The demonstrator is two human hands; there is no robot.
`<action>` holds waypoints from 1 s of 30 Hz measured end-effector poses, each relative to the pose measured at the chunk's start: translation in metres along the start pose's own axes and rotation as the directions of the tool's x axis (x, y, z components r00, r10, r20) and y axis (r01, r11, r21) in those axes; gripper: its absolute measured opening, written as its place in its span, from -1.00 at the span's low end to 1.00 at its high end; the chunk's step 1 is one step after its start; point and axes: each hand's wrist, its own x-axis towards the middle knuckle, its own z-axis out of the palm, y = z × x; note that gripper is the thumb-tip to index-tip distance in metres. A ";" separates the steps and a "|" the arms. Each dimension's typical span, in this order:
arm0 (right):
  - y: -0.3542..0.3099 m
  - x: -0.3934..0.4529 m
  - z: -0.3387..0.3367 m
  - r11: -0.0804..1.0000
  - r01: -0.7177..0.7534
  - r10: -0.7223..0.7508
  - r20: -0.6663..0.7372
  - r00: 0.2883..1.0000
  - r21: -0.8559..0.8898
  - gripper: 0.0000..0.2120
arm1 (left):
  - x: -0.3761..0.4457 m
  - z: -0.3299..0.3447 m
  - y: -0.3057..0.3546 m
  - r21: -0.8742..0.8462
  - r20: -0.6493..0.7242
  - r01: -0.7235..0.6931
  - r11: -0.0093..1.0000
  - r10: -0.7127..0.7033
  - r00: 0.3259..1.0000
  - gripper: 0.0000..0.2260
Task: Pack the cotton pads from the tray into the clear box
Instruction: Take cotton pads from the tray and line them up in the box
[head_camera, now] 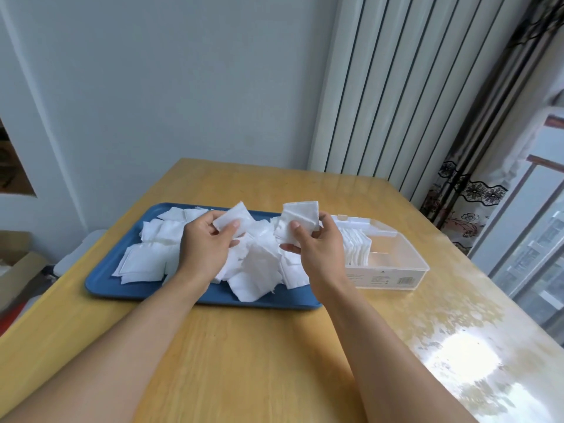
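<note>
A pale wooden desk (250, 346) stood against a plain grey-white wall (171, 87). A white ribbed radiator panel (396, 87) rose behind it, beside a dark floral lace curtain (476, 184). Daylight from the window (537, 239) on the right glared across the desk's glossy surface.

The worktop (250, 346) is of light yellow wood, and its right part is glossy and reflects the window light. Two things lie directly on it. A blue tray (152, 290) lies in the middle toward the left, with its long side toward the person. A clear box (406, 264) stands just beside the tray's right end.
</note>
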 end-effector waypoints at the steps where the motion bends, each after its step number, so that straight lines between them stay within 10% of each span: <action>1: 0.000 -0.001 0.000 1.000 0.004 -0.004 -0.005 1.000 -0.005 -0.82 | 0.002 -0.002 -0.001 -0.009 -0.067 0.003 1.000 -0.004 0.998 -0.95; 8: -0.010 -0.007 0.002 0.991 0.134 -0.135 -0.092 0.987 -0.017 -0.89 | 0.011 -0.016 0.009 -0.076 -0.266 0.021 0.997 -0.041 0.963 -0.94; 16: -0.012 -0.011 0.008 0.994 0.109 -0.106 0.125 0.986 -0.018 -0.92 | -0.006 0.000 0.019 -0.099 0.040 0.206 0.974 -0.203 0.978 -0.94; 25: -0.004 -0.010 0.007 0.987 0.079 -0.075 0.033 0.997 -0.143 -0.89 | -0.015 0.006 0.025 -0.220 0.431 0.392 0.894 -0.271 0.861 -0.74; 30: -0.005 -0.009 0.006 0.974 0.062 -0.055 0.038 0.998 -0.216 -0.82 | -0.014 0.005 0.017 -0.100 0.372 0.266 0.959 -0.212 0.904 -0.84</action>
